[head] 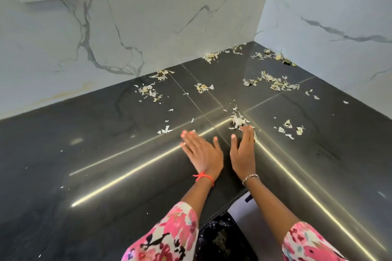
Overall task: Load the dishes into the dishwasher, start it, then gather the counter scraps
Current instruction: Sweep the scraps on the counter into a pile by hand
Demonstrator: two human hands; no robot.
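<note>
We are on the scrap-gathering: both hands flat and open, holding nothing, left hand (201, 152) and right hand (244, 150) beside the nearest scraps (238, 121). Most peel beyond that pile still litters the tabletop (106, 154); the dishwasher is out of view

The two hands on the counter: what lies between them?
In the head view, only bare dark counter shows between the left hand and right hand; peel scraps lie just beyond the right fingertips.

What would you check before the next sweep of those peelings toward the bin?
1. Both hands free: left hand and right hand open, holding nothing: ok.
2. Right hand at the nearest scrap pile: ok.
3. Bag-lined bin below the counter edge: ok.
4. All scraps gathered: piles remain near the far corner: not ok.
5. Dishwasher started: cannot tell.
</note>
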